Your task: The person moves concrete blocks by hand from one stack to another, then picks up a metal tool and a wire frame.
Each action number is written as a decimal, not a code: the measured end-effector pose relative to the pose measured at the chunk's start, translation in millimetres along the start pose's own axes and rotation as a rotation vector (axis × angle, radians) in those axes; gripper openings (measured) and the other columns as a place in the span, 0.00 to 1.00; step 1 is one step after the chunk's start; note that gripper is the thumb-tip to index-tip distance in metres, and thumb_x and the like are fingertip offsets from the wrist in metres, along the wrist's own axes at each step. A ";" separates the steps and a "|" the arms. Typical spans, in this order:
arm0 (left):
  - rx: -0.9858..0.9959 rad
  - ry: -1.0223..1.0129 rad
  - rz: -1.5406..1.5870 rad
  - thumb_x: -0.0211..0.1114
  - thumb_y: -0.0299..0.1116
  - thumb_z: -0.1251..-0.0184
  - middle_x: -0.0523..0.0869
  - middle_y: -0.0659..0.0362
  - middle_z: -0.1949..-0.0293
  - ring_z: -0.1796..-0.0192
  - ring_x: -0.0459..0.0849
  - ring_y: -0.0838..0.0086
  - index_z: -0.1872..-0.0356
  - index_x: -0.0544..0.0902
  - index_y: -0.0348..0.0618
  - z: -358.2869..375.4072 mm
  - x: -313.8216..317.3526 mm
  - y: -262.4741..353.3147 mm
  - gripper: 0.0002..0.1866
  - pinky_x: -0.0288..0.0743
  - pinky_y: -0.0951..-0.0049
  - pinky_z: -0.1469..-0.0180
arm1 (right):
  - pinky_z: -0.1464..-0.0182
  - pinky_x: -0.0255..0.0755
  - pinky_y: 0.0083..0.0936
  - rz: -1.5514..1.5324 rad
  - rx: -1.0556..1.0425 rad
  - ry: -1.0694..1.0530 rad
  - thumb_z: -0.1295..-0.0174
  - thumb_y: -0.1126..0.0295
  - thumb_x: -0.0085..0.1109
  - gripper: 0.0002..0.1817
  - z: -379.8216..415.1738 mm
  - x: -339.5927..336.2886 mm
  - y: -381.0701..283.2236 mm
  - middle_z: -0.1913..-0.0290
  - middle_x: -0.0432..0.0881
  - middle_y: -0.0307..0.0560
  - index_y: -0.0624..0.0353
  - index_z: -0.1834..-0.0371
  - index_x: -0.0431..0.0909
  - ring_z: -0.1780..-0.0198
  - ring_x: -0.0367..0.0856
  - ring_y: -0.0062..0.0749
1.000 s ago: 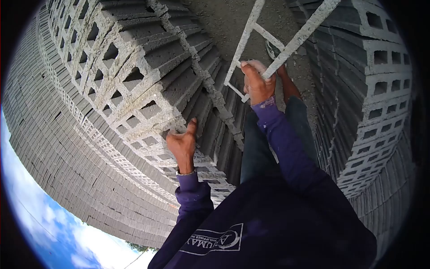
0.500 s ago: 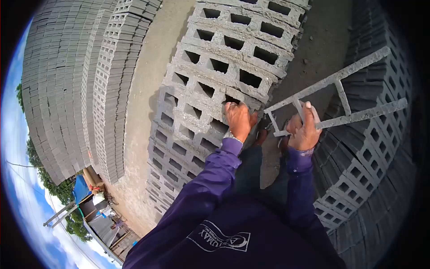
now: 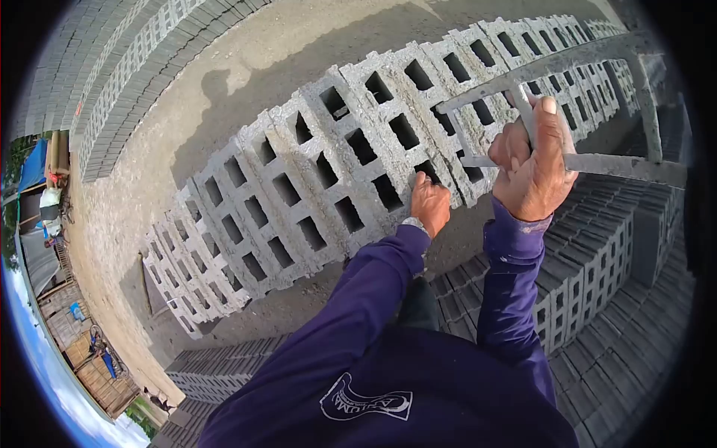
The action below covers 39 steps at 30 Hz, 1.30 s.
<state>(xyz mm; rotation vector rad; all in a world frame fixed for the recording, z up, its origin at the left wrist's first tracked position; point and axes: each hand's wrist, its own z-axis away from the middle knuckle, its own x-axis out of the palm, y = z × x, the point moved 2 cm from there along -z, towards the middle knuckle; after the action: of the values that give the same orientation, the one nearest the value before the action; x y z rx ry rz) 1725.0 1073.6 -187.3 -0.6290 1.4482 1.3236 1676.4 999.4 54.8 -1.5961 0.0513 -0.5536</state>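
My left hand (image 3: 431, 207) reaches to the near edge of a long row of grey hollow concrete blocks (image 3: 306, 168). Its fingers are bent at the mouth of one block cavity, and the fingertips are partly hidden there. Raised over the row, my right hand (image 3: 534, 160) is wrapped round a crossbar of a ladder-shaped metal frame (image 3: 644, 97), with the thumb pointing up. The frame extends to the right and overlaps the blocks in view.
More stacked blocks (image 3: 582, 299) stand at the lower right, and others (image 3: 142, 82) rise at the upper left. Sandy ground (image 3: 216, 89) runs between the rows. A shed with bamboo panels (image 3: 93, 358) is at the far left.
The view has turned, so the block row now runs across the picture. The metal frame and my right hand have risen and sit over the row. My left hand remains at the blocks.
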 end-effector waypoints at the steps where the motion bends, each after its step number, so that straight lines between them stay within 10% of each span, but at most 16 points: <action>1: 0.007 0.022 -0.013 0.64 0.30 0.54 0.84 0.49 0.78 0.64 0.84 0.59 0.81 0.83 0.38 -4.6 -0.7 -2.2 0.06 0.61 0.60 0.38 | 0.82 0.49 0.20 -0.008 -0.039 -0.013 0.30 0.57 0.57 0.21 -6.0 14.3 -6.3 0.85 0.63 0.33 0.71 0.59 0.79 0.85 0.56 0.15; 8: 0.053 0.296 0.118 0.66 0.32 0.48 0.85 0.53 0.74 0.60 0.83 0.61 0.78 0.85 0.44 -8.0 24.5 -12.3 0.05 0.57 0.59 0.37 | 0.82 0.52 0.19 0.478 0.001 -0.063 0.28 0.55 0.52 0.23 3.4 15.0 213.9 0.87 0.63 0.30 0.67 0.70 0.80 0.86 0.60 0.15; 17: 0.068 0.531 -0.282 0.65 0.31 0.48 0.85 0.51 0.74 0.59 0.83 0.59 0.78 0.85 0.44 -0.3 -2.6 -12.9 0.05 0.59 0.60 0.38 | 0.79 0.51 0.19 0.158 0.039 0.036 0.30 0.57 0.55 0.23 -4.5 37.8 91.2 0.86 0.63 0.33 0.72 0.66 0.82 0.84 0.57 0.15; 19: 0.083 0.046 0.082 0.66 0.30 0.51 0.84 0.51 0.77 0.62 0.83 0.60 0.82 0.83 0.45 -5.6 3.3 -13.1 0.05 0.60 0.60 0.40 | 0.79 0.50 0.19 0.104 -0.042 0.120 0.29 0.56 0.52 0.26 3.6 22.3 57.4 0.88 0.60 0.33 0.76 0.61 0.80 0.85 0.54 0.17; 25: 0.133 -0.025 0.018 0.68 0.35 0.55 0.84 0.51 0.77 0.65 0.83 0.58 0.80 0.84 0.40 -9.9 -4.6 -9.1 0.08 0.63 0.63 0.47 | 0.79 0.56 0.21 -0.047 -0.060 0.214 0.27 0.48 0.44 0.32 50.3 -110.9 42.4 0.90 0.58 0.33 0.74 0.62 0.78 0.87 0.56 0.20; 33: 0.176 0.032 -0.119 0.77 0.47 0.57 0.81 0.47 0.85 0.76 0.80 0.55 0.88 0.81 0.37 -8.6 13.1 -8.2 0.22 0.67 0.60 0.44 | 0.84 0.52 0.21 -0.312 0.396 0.947 0.31 0.45 0.52 0.30 166.5 -255.8 174.3 0.91 0.54 0.29 0.67 0.71 0.78 0.90 0.50 0.16; 39: -0.017 -0.273 -0.389 0.75 0.54 0.56 0.83 0.41 0.81 0.76 0.82 0.48 0.84 0.80 0.26 -18.1 4.3 4.1 0.32 0.76 0.55 0.65 | 0.83 0.53 0.20 -0.507 0.485 1.121 0.35 0.49 0.60 0.25 184.4 -264.5 242.0 0.88 0.61 0.30 0.66 0.70 0.81 0.88 0.57 0.17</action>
<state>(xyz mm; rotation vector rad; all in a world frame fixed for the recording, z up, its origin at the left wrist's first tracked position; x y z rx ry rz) 1714.0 1058.8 -192.1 -0.6726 1.0324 1.0680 1584.3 1236.2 -258.2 -0.6593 0.3274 -1.6652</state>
